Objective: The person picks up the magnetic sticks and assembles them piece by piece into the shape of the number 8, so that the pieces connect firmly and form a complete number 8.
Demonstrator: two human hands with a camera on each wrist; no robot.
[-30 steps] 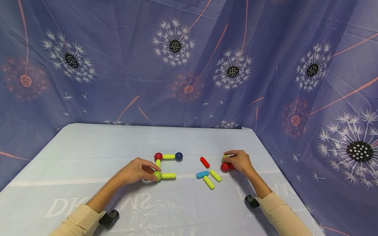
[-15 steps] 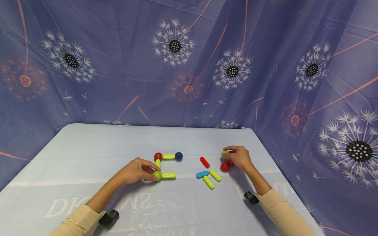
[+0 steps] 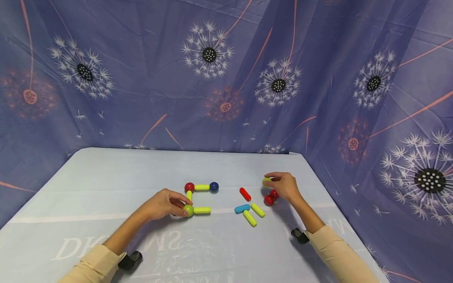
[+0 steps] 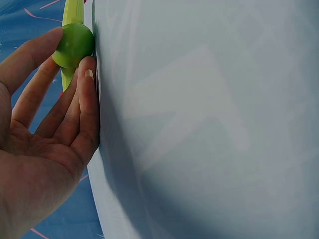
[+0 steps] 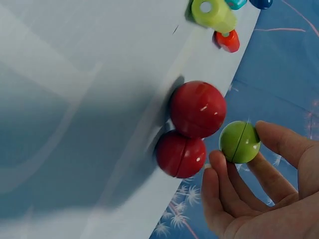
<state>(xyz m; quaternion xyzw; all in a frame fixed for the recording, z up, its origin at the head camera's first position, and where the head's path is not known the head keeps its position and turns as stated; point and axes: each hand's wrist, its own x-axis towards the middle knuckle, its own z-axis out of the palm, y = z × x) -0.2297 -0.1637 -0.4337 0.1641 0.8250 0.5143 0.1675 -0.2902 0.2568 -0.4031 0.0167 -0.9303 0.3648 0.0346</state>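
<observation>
My left hand (image 3: 163, 204) pinches a green ball (image 4: 75, 46) at the near-left corner of a joined shape on the table. From that ball one yellow-green rod (image 3: 202, 210) runs right and another (image 3: 189, 195) runs back to a red ball (image 3: 189, 187). A further yellow-green rod (image 3: 202, 187) links the red ball to a dark blue ball (image 3: 214, 186). Over at the right, my right hand (image 3: 284, 185) pinches a second green ball (image 5: 239, 142) between thumb and fingers, apart from two touching red balls (image 5: 198, 109).
Between the hands lie loose rods: a red one (image 3: 245, 194), a light blue one (image 3: 242, 208) and two yellow-green ones (image 3: 257, 210). A patterned curtain (image 3: 226, 78) hangs behind the white-covered table (image 3: 141, 161) and along its right side.
My right hand has moved back and slightly left with its green ball, away from the two red balls, which now show more fully. The left hand stays in place.
</observation>
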